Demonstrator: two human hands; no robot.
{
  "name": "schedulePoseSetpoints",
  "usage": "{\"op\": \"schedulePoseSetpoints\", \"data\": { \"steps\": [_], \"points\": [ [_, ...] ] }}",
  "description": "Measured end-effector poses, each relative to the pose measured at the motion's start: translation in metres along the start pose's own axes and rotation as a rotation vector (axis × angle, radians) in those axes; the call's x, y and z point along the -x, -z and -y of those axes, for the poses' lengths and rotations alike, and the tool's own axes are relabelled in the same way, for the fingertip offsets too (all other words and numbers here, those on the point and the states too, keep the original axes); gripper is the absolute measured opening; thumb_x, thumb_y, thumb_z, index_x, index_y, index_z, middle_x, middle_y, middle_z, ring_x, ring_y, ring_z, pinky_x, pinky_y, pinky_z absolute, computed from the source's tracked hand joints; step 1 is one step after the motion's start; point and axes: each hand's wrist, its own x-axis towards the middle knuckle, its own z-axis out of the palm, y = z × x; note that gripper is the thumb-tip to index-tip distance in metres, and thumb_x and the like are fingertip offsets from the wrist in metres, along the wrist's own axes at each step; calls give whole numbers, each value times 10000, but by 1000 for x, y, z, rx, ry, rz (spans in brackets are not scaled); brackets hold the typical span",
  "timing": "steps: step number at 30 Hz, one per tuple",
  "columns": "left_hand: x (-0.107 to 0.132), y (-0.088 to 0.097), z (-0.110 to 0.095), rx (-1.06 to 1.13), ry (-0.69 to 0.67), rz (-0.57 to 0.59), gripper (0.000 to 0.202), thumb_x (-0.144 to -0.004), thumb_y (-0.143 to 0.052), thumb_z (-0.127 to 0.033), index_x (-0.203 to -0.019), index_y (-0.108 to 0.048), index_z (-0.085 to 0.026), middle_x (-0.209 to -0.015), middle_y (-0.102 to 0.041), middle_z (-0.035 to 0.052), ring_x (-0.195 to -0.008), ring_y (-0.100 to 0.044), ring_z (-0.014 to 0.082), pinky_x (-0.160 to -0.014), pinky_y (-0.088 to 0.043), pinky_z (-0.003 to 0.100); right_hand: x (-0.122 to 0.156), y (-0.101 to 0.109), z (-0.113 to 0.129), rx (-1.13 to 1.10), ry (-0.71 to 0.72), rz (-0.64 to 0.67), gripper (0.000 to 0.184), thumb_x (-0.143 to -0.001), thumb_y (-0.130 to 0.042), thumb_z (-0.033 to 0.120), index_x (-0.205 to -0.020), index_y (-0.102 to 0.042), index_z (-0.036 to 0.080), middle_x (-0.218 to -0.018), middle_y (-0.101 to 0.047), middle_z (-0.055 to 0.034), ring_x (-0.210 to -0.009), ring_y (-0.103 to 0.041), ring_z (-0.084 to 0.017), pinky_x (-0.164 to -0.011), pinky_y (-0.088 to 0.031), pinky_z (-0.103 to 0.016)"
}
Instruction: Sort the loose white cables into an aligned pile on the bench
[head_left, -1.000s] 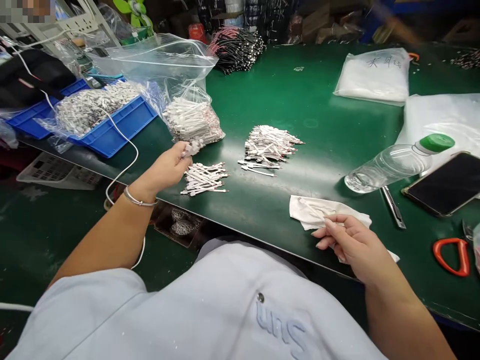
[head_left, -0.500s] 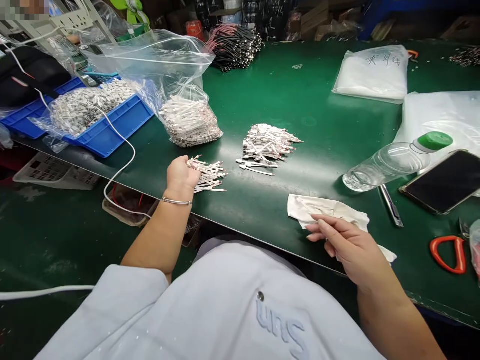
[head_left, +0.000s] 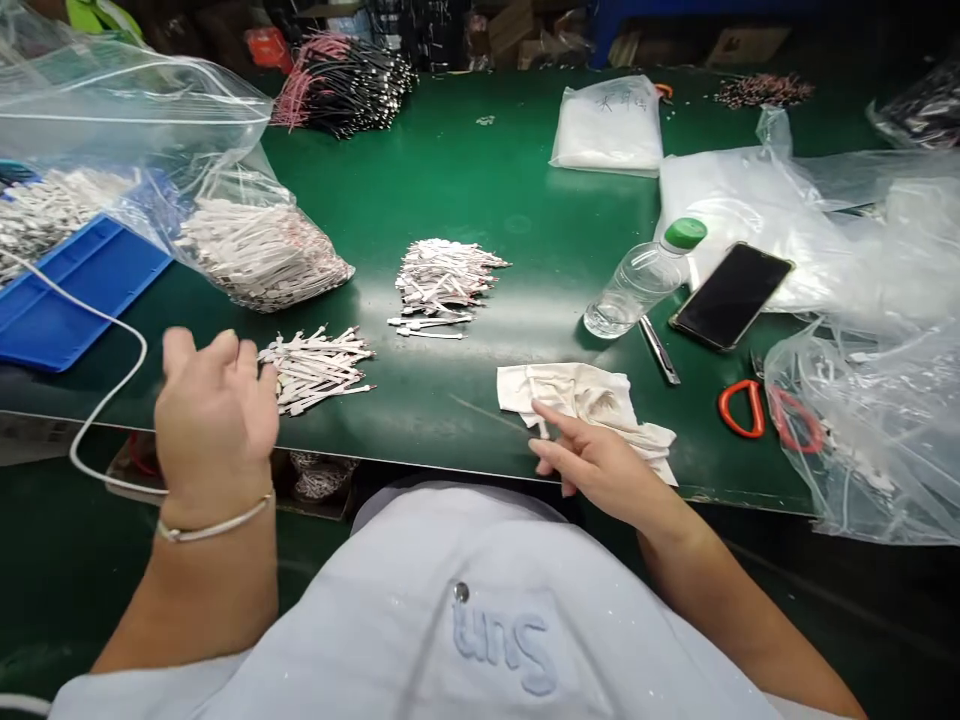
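My left hand (head_left: 217,410) is raised at the table's near edge, its fingers apart and nothing visible in them. Just right of it lies a loose pile of short white cable leads (head_left: 322,370). Farther off, a second, denser pile of white leads (head_left: 442,275) rests on the green table. My right hand (head_left: 600,465) hovers over the near left part of a crumpled white cloth (head_left: 585,390), with thumb and forefinger spread apart. A faint thin streak runs left from those fingertips; I cannot tell what it is.
A clear bag of white leads (head_left: 255,250) and a blue tray (head_left: 82,290) stand left. To the right are a water bottle (head_left: 630,290), knife (head_left: 660,350), phone (head_left: 731,295), orange-handled tool (head_left: 742,410) and plastic bags (head_left: 885,430). Black-and-red cables (head_left: 345,85) lie at the back.
My left hand has come off the near pile of white leads and lifted to its left. My right thumb and forefinger have parted from a pinch. The view has swung right.
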Motion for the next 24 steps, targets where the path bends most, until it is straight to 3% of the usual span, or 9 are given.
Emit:
{"op": "schedulePoseSetpoints", "data": {
  "steps": [1,2,5,8,11,15,18,20,24],
  "points": [
    [9,-10,8,-119,-230,70,377,-848,-567,-221,-1144,-517,-448,-1323,-573,-165,-1373,-416,118,-1157,-314,371,3,3,1,59,-16,20,644,-876,-570,515,-1445,-459,236,-662,-669,17,-510,-577,-133,-537,-480,-276],
    [18,-21,18,-225,-366,197,294,-860,-576,-251,-1112,-568,-404,-1256,-624,-126,-1280,-520,153,-1141,-341,410,5,6,1,123,-15,-3,602,-873,-568,534,-1399,-521,244,-618,-640,23,-524,-578,-146,-535,-471,-280],
    [36,-64,54,-666,-600,677,204,-885,-561,-337,-1023,-674,-238,-1131,-702,44,-1105,-630,211,-1049,-446,440,5,15,-4,339,119,-332,383,-898,-533,518,-1069,-720,231,-700,-665,-30,-650,-601,-187,-618,-467,-317],
    [41,-102,88,-935,-830,1027,361,-866,-592,-397,-1155,-652,-188,-1340,-594,134,-1287,-510,272,-1116,-353,499,-10,22,-17,595,328,-652,275,-884,-577,433,-921,-712,196,-872,-679,-101,-845,-597,-253,-783,-459,-396],
    [40,-123,107,-1203,-878,1222,629,-808,-643,-516,-1324,-547,-168,-1530,-363,172,-1452,-236,378,-1145,-164,646,-27,25,-32,728,372,-708,226,-861,-612,376,-923,-691,174,-919,-654,-126,-938,-564,-290,-851,-432,-447],
    [38,-130,114,-1343,-804,1303,712,-851,-555,-566,-1435,-428,-180,-1567,-287,169,-1473,-125,408,-1133,-102,676,-31,34,-49,650,346,-732,167,-866,-579,307,-871,-678,174,-885,-660,-107,-882,-580,-265,-838,-451,-432],
    [37,-129,114,-1338,-752,1321,749,-832,-553,-614,-1437,-426,-190,-1576,-265,168,-1478,-109,400,-1144,-86,658,-22,44,-55,610,321,-767,143,-849,-582,304,-847,-671,191,-849,-651,-86,-836,-595,-251,-803,-476,-419],
    [38,-130,115,-1311,-725,1300,764,-827,-534,-646,-1428,-431,-185,-1564,-294,170,-1477,-139,383,-1151,-82,647,-15,49,-51,589,335,-795,144,-863,-560,302,-821,-659,206,-821,-638,-76,-818,-597,-244,-788,-484,-411],
    [40,-130,119,-1309,-730,1230,813,-834,-555,-609,-1466,-348,-141,-1543,-333,183,-1477,-178,348,-1172,-87,607,-11,44,-29,524,422,-1004,178,-917,-514,331,-930,-653,221,-948,-628,-107,-920,-587,-261,-823,-468,-411]
  ]
}}
